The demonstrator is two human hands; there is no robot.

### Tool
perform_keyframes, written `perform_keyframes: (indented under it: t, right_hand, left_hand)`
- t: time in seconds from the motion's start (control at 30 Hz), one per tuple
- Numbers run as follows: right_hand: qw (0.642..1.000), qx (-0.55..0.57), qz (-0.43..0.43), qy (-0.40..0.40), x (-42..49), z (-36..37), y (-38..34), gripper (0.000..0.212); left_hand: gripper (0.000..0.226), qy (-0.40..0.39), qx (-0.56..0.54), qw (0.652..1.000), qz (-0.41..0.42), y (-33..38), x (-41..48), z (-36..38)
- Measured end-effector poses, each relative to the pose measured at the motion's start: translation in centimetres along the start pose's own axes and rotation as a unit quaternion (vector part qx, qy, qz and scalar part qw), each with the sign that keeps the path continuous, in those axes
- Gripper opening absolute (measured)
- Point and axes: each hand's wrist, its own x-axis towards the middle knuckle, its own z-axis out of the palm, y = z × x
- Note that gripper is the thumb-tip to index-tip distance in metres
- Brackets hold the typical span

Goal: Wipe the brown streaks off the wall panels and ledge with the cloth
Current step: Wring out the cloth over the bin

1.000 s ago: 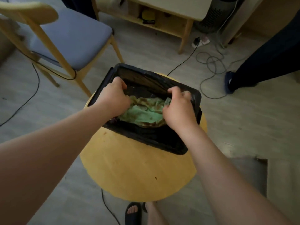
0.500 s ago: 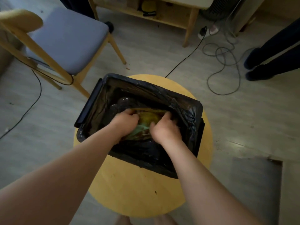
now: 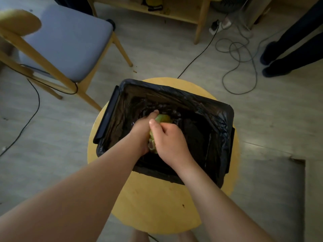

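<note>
Head view, looking straight down, and both hands are inside a black bin (image 3: 107, 119) lined with a glossy black bag (image 3: 201, 106). The bin sits on a round yellow worktop (image 3: 157, 206).

The green cloth (image 3: 163, 117) is bunched into a wad between the two hands, down in the mouth of the bin. A pale green end pokes out above the knuckles, and a brown-stained fold shows lower down between the palms.

The left hand (image 3: 141, 131) has its fingers curled round the wad from the left, one fingertip sticking up past it. The right hand (image 3: 168, 139) wraps over it from the right, thumb laid across the top, knuckles toward the camera. Both are gripping the cloth and press close together.

Around the worktop, a wooden chair (image 3: 70, 41) with a grey-blue seat stands back left on the floor (image 3: 157, 55). Grey cables (image 3: 236, 55) lie coiled back right near a power strip (image 3: 219, 26). Another person's dark-trousered legs (image 3: 288, 55) show at the right edge, and a low wooden shelf (image 3: 157, 10) runs along the top.
</note>
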Motion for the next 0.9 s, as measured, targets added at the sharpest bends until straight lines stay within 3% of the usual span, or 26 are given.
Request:
perform_keyframes:
  t: [0.17,0.37,0.47,0.53,0.67,0.77,0.9]
  right_hand:
    - [0.975,-0.164,-0.030,0.147,2.1,1.5,1.1,0.055]
    - [0.925,-0.337,0.018,0.174,4.1,-0.2,3.0,0.051]
    - [0.928,-0.299,0.068,0.212,3.9,-0.3,4.2,0.046]
    - [0.928,-0.253,0.144,0.232,3.5,-0.2,4.5,0.041]
    - [0.929,-0.198,0.267,0.162,3.7,1.2,3.8,0.048]
    - [0.959,-0.125,0.232,0.100,3.9,2.6,2.3,0.052]
    - [0.990,-0.054,0.091,0.096,1.9,2.7,0.5,0.037]
  left_hand:
    - [0.040,-0.055,-0.035,0.998,0.018,0.1,-1.1,0.2]
    - [0.043,-0.077,0.048,0.991,0.096,-0.3,-0.3,-1.1]
    - [0.039,-0.055,0.066,0.989,0.123,-0.5,0.7,-2.0]
    - [0.031,-0.050,0.056,0.989,0.129,-0.7,1.5,-2.5]
    - [0.030,-0.082,0.023,0.993,0.080,-1.1,1.7,-1.8]
    - [0.035,-0.104,0.014,0.993,0.046,-1.6,2.1,-0.9]
    - [0.029,-0.120,-0.032,0.992,0.024,-1.3,2.6,-1.5]
